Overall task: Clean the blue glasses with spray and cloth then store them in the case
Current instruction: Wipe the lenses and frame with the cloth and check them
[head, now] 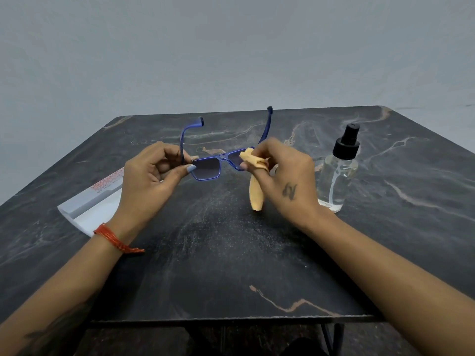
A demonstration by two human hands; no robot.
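Single head view: looks forward and down, close over dark marbled table (231, 253), wall behind.

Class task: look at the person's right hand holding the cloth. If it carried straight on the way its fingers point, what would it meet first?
The right hand points left, toward the left hand. Its fingers already press the orange cloth against the blue glasses, so the nearer lens comes first, then probably the left hand; depth is uncertain.
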